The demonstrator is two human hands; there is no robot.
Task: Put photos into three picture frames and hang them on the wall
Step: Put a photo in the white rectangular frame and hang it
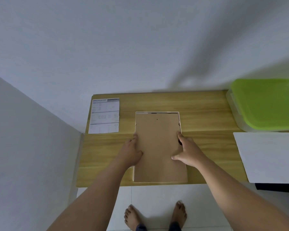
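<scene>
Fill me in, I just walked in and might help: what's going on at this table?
A person stands at the wooden table with a picture frame lying face down, brown backing board up. The left hand rests along its left edge; the right hand holds the right edge, thumb on the backing. A specification sheet lies at the far left, a green-lidded box and a white sheet to the right. No frame shows on the wall.
</scene>
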